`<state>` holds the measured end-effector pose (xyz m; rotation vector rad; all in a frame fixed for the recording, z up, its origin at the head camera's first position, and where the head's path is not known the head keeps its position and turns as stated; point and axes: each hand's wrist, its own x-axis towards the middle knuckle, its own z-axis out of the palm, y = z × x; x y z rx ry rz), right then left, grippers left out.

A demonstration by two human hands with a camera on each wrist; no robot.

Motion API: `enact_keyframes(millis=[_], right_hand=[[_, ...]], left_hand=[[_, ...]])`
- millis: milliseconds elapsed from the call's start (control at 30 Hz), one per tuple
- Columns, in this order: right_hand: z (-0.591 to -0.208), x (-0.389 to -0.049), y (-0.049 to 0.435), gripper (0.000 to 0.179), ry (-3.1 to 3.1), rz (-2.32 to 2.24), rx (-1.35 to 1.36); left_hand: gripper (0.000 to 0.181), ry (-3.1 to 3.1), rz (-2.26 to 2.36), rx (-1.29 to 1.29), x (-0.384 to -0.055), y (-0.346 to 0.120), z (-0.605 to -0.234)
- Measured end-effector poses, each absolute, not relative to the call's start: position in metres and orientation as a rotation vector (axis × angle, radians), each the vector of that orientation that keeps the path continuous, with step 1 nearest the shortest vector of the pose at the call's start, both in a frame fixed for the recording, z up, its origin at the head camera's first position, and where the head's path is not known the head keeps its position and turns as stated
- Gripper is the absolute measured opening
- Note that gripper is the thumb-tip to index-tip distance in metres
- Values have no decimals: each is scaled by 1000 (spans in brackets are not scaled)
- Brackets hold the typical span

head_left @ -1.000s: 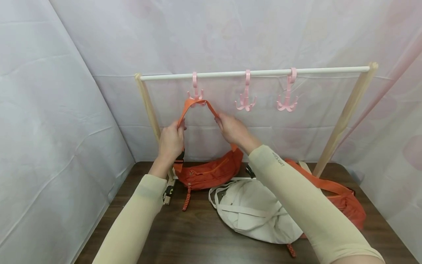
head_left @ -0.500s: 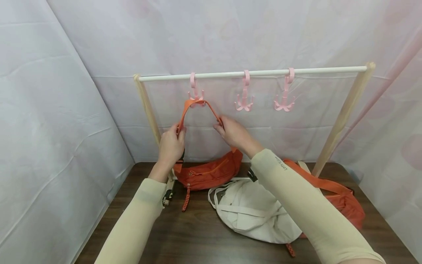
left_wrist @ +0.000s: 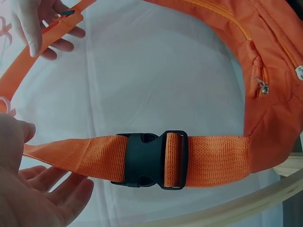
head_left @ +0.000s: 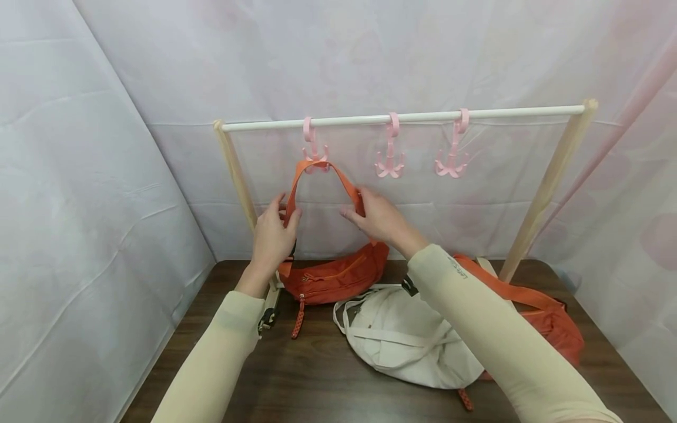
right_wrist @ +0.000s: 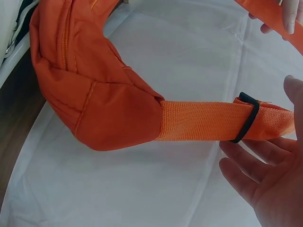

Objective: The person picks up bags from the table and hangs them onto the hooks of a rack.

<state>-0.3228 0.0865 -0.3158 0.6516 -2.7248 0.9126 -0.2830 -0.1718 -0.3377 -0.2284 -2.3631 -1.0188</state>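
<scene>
An orange waist bag [head_left: 338, 275] hangs at the left of the rack, its strap [head_left: 317, 161] looped over the left pink hook [head_left: 314, 150]. My left hand [head_left: 272, 232] is beside the strap's left side, fingers spread and thumb apart from it. Behind the fingers runs the webbing with a black buckle [left_wrist: 147, 160]. On the other side my right hand [head_left: 383, 220] has its thumb lifted away, and its loose fingers lie along the strap near a black slider [right_wrist: 246, 118]. Whether the fingertips still touch the webbing is hard to tell.
Two more pink hooks, the middle hook [head_left: 390, 161] and the right hook [head_left: 452, 161], hang from the white rail [head_left: 349, 120]. A cream bag [head_left: 407, 346] and another orange bag [head_left: 555, 329] lie on the dark wooden table [head_left: 296, 382], partly behind my right sleeve.
Both hands have loosened from gripping the strap to relaxed fingers and moved slightly down and apart. The strap stays on the hook, its arch a little wider.
</scene>
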Motion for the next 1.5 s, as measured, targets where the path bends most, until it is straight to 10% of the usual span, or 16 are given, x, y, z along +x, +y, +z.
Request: enact_keyframes(millis=[233, 1500], right_hand=[[-318, -318, 93, 82, -2731, 915, 650], [-343, -261, 135, 84, -2585, 814, 771]], left_hand=[[64, -2336, -1022, -252, -281, -173, -340], [72, -2149, -880, -333, -241, -179, -368]])
